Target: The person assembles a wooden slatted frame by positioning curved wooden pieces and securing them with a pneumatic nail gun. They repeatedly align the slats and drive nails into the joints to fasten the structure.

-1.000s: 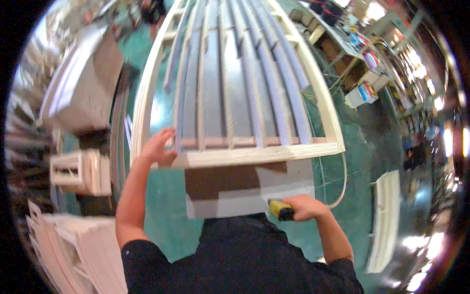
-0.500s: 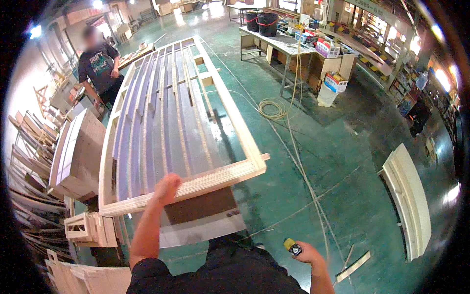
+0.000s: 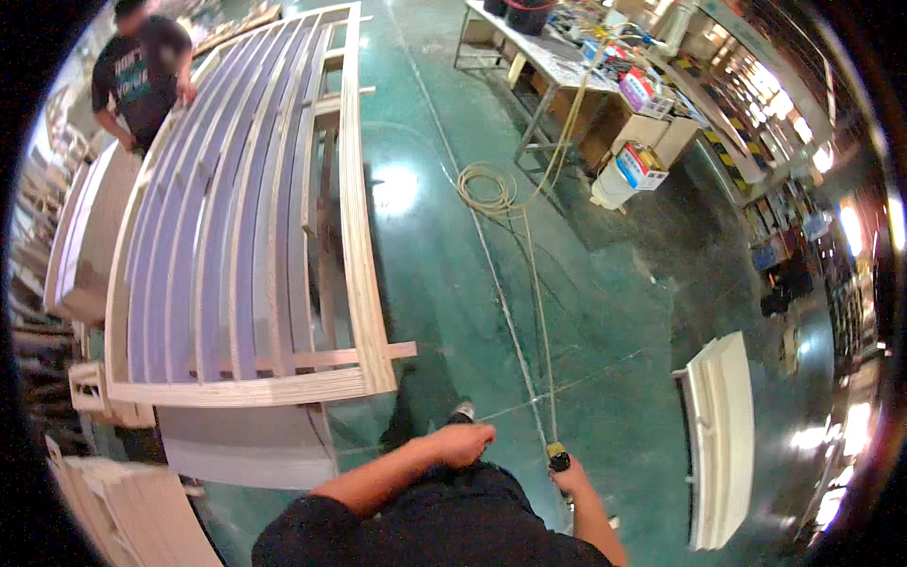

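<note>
My right hand (image 3: 570,476) grips a small black and yellow tool (image 3: 558,459) low beside my hip, with a thin hose (image 3: 529,283) running from it across the floor. My left hand (image 3: 460,444) hangs free in front of my body with curled fingers, holding nothing. A long wooden frame (image 3: 356,246) with several pale slats lies flat to my left, its near corner about a hand's length from my left hand. At its far end another person (image 3: 140,66) in a dark shirt stands with a hand on the frame.
A grey board (image 3: 248,444) sticks out under the frame's near end. White panels (image 3: 720,435) lie on the green floor at right. A coil of hose (image 3: 489,185) lies by a cluttered workbench (image 3: 557,59) with boxes (image 3: 642,156). Stacked frames (image 3: 80,227) stand at left.
My left hand has let go of the frame's near rail and dropped in front of me. My view has turned right, so the frame now lies to my left.
</note>
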A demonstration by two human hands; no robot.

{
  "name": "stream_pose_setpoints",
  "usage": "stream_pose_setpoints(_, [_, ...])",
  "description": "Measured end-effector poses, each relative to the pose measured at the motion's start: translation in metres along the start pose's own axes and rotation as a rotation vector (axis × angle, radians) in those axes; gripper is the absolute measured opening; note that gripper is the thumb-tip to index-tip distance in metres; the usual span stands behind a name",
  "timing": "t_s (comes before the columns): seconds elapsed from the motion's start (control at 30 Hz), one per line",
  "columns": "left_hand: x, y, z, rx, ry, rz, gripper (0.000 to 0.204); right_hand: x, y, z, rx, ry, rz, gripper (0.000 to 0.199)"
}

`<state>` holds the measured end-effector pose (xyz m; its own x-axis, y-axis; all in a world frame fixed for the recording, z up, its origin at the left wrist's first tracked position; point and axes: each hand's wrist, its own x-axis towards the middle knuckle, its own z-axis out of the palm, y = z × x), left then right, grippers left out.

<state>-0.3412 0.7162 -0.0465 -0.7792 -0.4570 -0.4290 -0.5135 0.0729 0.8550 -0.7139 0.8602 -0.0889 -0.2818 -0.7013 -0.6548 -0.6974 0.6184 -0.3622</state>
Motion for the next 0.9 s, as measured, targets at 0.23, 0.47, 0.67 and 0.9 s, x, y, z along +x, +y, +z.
stream_pose_setpoints(0.23, [0.081,0.061,-0.109,-0.057,0.262,0.183,0.034,0.139,0.116,-0.057,0.440,-0.088,0.416,0.018])
stream_pose_setpoints(0.47, [0.164,0.026,-0.206,0.164,0.280,-0.182,0.031,0.306,0.036,-0.139,0.289,-0.275,0.318,0.014])
stream_pose_setpoints(0.67, [0.210,0.057,-0.329,-0.021,0.624,-0.172,0.029,0.569,-0.056,-0.165,0.413,-0.361,0.356,0.011])
stream_pose_setpoints(0.9, [0.248,0.008,-0.449,-0.078,0.798,-0.267,0.030,0.761,-0.391,-0.260,0.507,-0.239,-0.143,0.007])
